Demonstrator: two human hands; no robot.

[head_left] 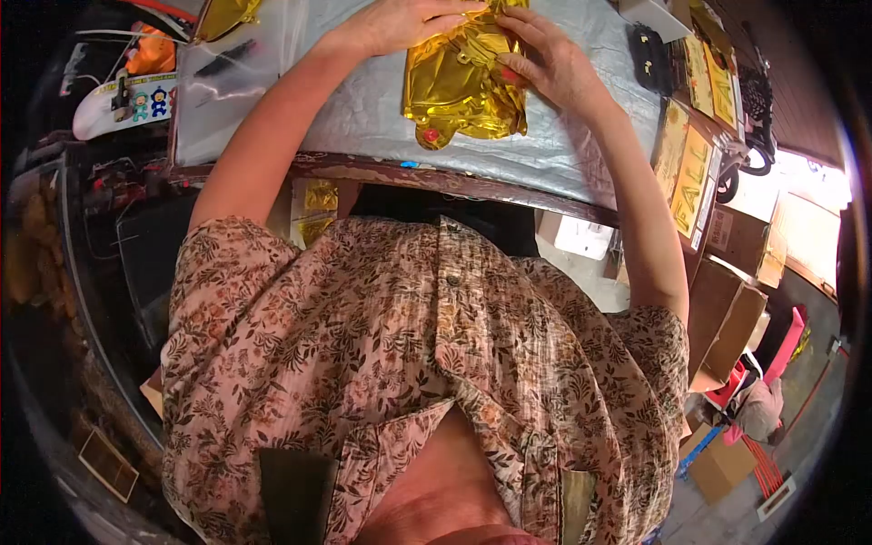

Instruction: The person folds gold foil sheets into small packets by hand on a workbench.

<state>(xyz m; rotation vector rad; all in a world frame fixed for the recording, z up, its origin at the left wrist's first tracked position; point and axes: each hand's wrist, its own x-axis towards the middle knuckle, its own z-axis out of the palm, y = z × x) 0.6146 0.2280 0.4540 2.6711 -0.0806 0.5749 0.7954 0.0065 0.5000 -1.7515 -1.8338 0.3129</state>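
A crumpled gold foil balloon, flat and folded into a rough rectangle, lies on the silver-covered table in front of me. A rounded tab with a red spot sticks out at its near edge. My left hand reaches over the balloon's far edge, fingers stretched out and lying on the foil, their tips near the top of the view. On the right side, my right hand grips bunched foil between thumb and fingers. The thumbnail looks red. Part of the foil under both hands is hidden.
The silver-covered table has a worn wooden front edge. More gold foil lies at the far left beside clear plastic. A black case sits at the right, near cardboard boxes labelled FALL. An orange item is at upper left.
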